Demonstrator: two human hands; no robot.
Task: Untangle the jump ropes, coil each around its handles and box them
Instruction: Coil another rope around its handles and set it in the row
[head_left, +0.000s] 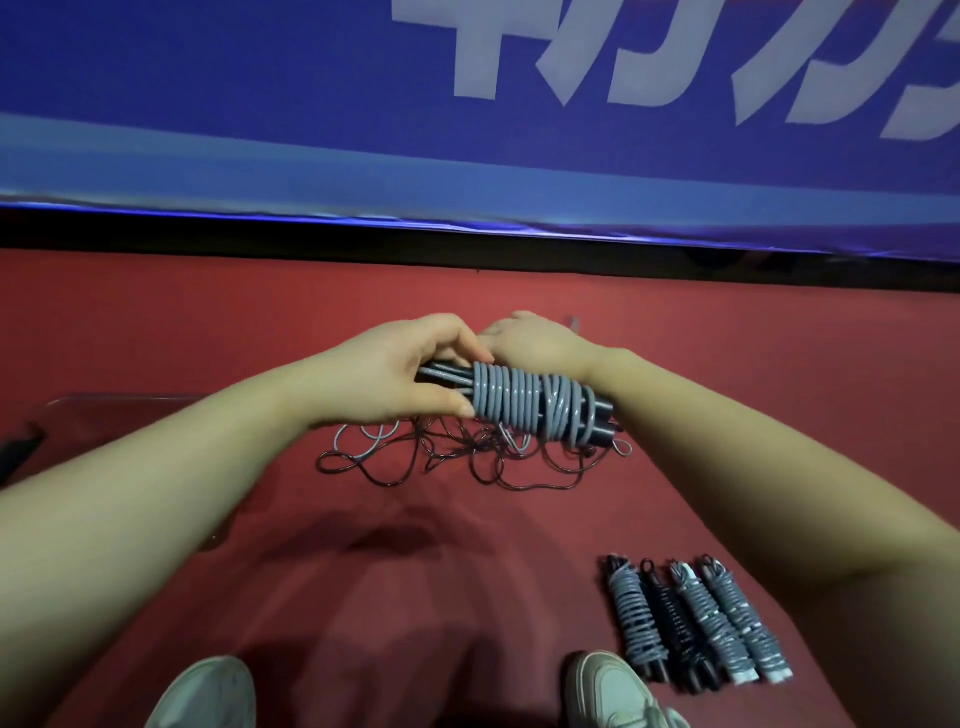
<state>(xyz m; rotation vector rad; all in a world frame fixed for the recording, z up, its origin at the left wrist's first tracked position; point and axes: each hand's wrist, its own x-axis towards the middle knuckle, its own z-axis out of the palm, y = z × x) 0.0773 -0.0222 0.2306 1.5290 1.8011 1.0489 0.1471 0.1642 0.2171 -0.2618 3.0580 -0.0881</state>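
Head view: my left hand (410, 371) pinches the black handles (447, 375), right hand (540, 343) clasps the grey coiled rope (524, 402); loosening my grip could unwind the last turns

This looks like a sports hall or gym. A red floor (156, 322) runs up to a long blue banner (260, 104) printed with large pale characters (cropped, unreadable), a black strip beneath it. Coiled jump ropes (696, 623) lie in a row near sneakers (613, 691).
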